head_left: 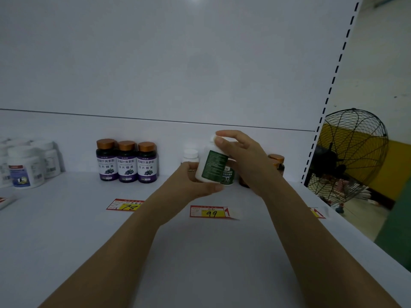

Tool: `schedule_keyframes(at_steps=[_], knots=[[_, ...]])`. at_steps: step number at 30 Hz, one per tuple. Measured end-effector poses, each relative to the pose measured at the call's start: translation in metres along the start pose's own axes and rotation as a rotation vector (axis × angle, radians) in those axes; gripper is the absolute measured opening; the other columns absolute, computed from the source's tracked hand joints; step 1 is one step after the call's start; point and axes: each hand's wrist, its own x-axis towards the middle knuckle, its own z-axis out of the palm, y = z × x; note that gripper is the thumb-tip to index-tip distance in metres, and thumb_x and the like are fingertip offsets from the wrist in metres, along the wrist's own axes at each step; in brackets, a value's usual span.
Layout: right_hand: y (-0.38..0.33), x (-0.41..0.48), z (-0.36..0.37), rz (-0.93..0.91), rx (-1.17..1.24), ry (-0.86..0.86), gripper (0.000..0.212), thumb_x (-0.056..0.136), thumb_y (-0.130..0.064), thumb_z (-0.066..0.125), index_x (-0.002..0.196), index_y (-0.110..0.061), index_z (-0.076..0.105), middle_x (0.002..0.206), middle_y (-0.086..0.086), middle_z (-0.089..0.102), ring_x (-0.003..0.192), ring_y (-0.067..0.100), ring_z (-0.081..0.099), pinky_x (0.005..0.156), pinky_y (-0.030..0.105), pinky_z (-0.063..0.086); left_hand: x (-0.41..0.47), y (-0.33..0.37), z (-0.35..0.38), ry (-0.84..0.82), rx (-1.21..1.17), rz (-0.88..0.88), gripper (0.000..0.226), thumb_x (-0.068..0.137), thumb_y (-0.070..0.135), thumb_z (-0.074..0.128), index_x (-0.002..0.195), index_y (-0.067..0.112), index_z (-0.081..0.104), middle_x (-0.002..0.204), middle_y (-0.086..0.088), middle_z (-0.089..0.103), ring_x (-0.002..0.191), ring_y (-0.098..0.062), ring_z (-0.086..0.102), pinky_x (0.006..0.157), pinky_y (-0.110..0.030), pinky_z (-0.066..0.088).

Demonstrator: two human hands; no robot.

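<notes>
A white bottle with a green label point(211, 165) is tilted a little above the white shelf point(66, 218), near its back. My left hand point(193, 181) grips the bottle's lower part from the left. My right hand point(242, 158) holds its white cap and upper side from the right, fingers curled over the top. Behind the left hand stands another white bottle point(190, 155). A second green-labelled white bottle point(229, 176) stands right behind the held one, mostly hidden.
Three dark bottles with gold caps and purple labels point(127, 162) stand in a row to the left. Several white bottles point(26, 165) sit at far left. Brown gold-capped bottles point(278, 163) stand behind my right hand. Price tags point(211, 212) lie on the shelf. A black fan point(351, 156) stands right.
</notes>
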Motion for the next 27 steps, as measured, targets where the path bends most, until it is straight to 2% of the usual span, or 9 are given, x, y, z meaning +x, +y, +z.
schedule_keyframes(at_steps=[2, 7, 12, 16, 18, 20, 22, 25, 27], knots=[[0.0011, 0.001, -0.001, 0.026, 0.015, -0.022, 0.026, 0.09, -0.032, 0.06, 0.114, -0.024, 0.062, 0.11, 0.005, 0.066, 0.101, 0.02, 0.065, 0.089, 0.035, 0.055, 0.0, -0.0003, -0.0005, -0.063, -0.032, -0.045, 0.036, 0.072, 0.013, 0.074, 0.103, 0.024, 0.059, 0.105, 0.002, 0.07, 0.097, -0.015, 0.068, 0.082, -0.026, 0.055], [0.0021, 0.0017, 0.0043, 0.019, -0.02, -0.041, 0.026, 0.091, -0.038, 0.058, 0.114, -0.027, 0.062, 0.111, -0.002, 0.065, 0.104, 0.016, 0.063, 0.089, 0.032, 0.054, -0.0017, 0.001, 0.0001, 0.053, 0.134, 0.028, 0.035, 0.076, 0.02, 0.075, 0.097, 0.035, 0.052, 0.087, 0.024, 0.06, 0.076, 0.006, 0.061, 0.055, -0.005, 0.046], [0.0036, -0.0009, 0.0081, -0.003, -0.062, 0.004, 0.037, 0.085, -0.042, 0.064, 0.12, -0.031, 0.059, 0.107, -0.004, 0.066, 0.099, 0.013, 0.065, 0.083, 0.028, 0.056, -0.0013, 0.0006, 0.0006, 0.131, 0.172, 0.043, 0.058, 0.069, 0.019, 0.081, 0.113, 0.024, 0.043, 0.1, 0.013, 0.056, 0.089, -0.004, 0.058, 0.063, -0.013, 0.048], [0.0046, 0.0008, 0.0053, 0.007, -0.036, 0.03, 0.031, 0.089, -0.036, 0.062, 0.118, -0.028, 0.061, 0.111, -0.001, 0.066, 0.102, 0.019, 0.065, 0.09, 0.04, 0.055, -0.0021, 0.0031, 0.0005, 0.078, 0.087, 0.017, 0.054, 0.071, 0.014, 0.079, 0.111, 0.025, 0.045, 0.102, 0.008, 0.061, 0.087, -0.004, 0.062, 0.059, -0.01, 0.05], [0.0043, 0.0014, 0.0021, 0.011, -0.002, 0.027, 0.025, 0.092, -0.032, 0.058, 0.116, -0.029, 0.062, 0.115, 0.002, 0.065, 0.106, 0.022, 0.063, 0.093, 0.044, 0.053, -0.0033, 0.0056, 0.0004, 0.0, 0.051, -0.005, 0.049, 0.07, 0.019, 0.076, 0.11, 0.027, 0.05, 0.099, 0.009, 0.064, 0.089, -0.005, 0.064, 0.067, -0.011, 0.052], [0.0046, 0.0022, -0.0004, 0.029, 0.024, 0.002, 0.022, 0.094, -0.028, 0.054, 0.115, -0.029, 0.062, 0.119, 0.002, 0.063, 0.108, 0.022, 0.062, 0.095, 0.044, 0.052, -0.0038, 0.0063, 0.001, -0.059, 0.029, -0.05, 0.055, 0.061, 0.03, 0.076, 0.112, 0.025, 0.054, 0.107, 0.003, 0.066, 0.102, -0.014, 0.064, 0.089, -0.028, 0.053], [0.0045, 0.0027, 0.0003, 0.049, 0.037, -0.033, 0.021, 0.095, -0.029, 0.053, 0.114, -0.028, 0.062, 0.119, 0.002, 0.063, 0.11, 0.022, 0.061, 0.097, 0.044, 0.05, -0.0033, 0.0057, 0.0011, -0.036, 0.056, -0.069, 0.047, 0.062, 0.03, 0.077, 0.104, 0.027, 0.056, 0.111, 0.001, 0.066, 0.105, -0.018, 0.063, 0.096, -0.036, 0.05], [0.0038, 0.0011, 0.0045, 0.037, -0.031, -0.027, 0.026, 0.09, -0.04, 0.058, 0.113, -0.027, 0.061, 0.112, -0.001, 0.064, 0.106, 0.019, 0.062, 0.094, 0.04, 0.053, -0.0017, 0.0029, 0.001, 0.046, 0.153, -0.033, 0.041, 0.072, 0.018, 0.078, 0.103, 0.027, 0.053, 0.102, 0.008, 0.066, 0.092, -0.006, 0.064, 0.077, -0.017, 0.052], [0.0046, 0.0006, 0.0051, 0.005, -0.08, 0.004, 0.032, 0.087, -0.041, 0.061, 0.116, -0.026, 0.059, 0.103, -0.001, 0.065, 0.1, 0.018, 0.064, 0.088, 0.036, 0.056, -0.0013, 0.0021, 0.0014, 0.071, 0.181, -0.015, 0.045, 0.072, 0.015, 0.078, 0.106, 0.025, 0.051, 0.099, 0.01, 0.065, 0.089, -0.003, 0.063, 0.068, -0.013, 0.051]])
